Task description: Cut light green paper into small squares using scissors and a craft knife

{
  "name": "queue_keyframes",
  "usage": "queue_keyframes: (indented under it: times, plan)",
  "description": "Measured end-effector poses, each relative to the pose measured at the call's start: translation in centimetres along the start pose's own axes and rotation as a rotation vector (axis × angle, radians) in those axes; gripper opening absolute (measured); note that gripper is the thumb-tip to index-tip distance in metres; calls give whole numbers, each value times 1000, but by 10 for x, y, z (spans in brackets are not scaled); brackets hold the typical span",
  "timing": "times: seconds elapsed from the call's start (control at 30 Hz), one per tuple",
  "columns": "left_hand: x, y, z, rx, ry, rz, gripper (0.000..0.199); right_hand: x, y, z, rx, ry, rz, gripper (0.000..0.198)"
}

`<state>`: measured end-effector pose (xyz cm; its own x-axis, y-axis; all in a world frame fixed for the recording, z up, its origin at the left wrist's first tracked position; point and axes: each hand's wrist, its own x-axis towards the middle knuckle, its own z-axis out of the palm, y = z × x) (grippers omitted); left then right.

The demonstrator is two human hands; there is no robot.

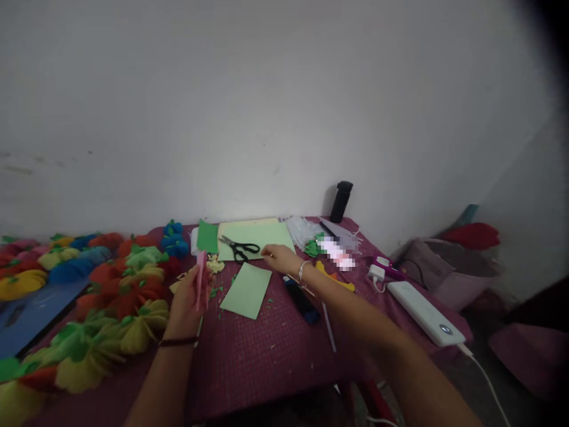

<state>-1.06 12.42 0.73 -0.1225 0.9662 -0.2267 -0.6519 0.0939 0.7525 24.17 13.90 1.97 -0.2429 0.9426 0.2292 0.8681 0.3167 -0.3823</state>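
My left hand (189, 296) is closed around a piece of pink paper or foam (201, 279), held upright and seen nearly edge-on. My right hand (282, 259) reaches over the table, fingers loosely bent, with nothing visible in them. Just left of its fingertips lie black-handled scissors (240, 246), blades spread, on a large pale green sheet (271, 235). Between my hands a smaller pale green sheet (248, 290) rests flat. A dark green piece (207, 236) lies behind my left hand, and pale yellow scraps (216, 264) are beside it.
Many colourful paper-like pumpkin shapes (128, 279) crowd the left side. Under my right forearm are a dark blue object (302, 299) and a yellow tool (335, 279). A black bottle (341, 201) stands at the back. A white power bank (424, 311) with cables lies at the right edge.
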Motion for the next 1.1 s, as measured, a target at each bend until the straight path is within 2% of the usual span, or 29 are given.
queue_keyframes:
  times: [0.1, 0.2, 0.37, 0.5, 0.7, 0.83, 0.97, 1.1]
  plan:
    - [5, -5, -4, -92, -26, -43, 7, 36, 0, 4, -80, -22, 63, 27]
    - [5, -11, -5, -118, -33, -44, 6, 60, -5, 23, -155, -57, 118, 32]
    - [4, -19, 1, -116, -6, -2, 11, 79, -21, 55, -256, -105, 151, 42]
    - [5, -28, 6, -117, -26, -34, 14, 88, -32, 63, -257, -102, 168, 44]
    - [3, -33, 10, -97, -72, -146, 13, 99, -28, 51, -37, -112, 246, 51]
    - [3, -28, 7, -85, -98, -199, 13, 96, -15, 30, 212, -144, 286, 36]
    - [6, -14, 0, -79, -149, -252, 9, 74, 2, 6, 397, -101, 309, 32]
    - [19, -9, 15, -16, -191, -205, 25, 45, 19, -7, 531, -85, 328, 32]
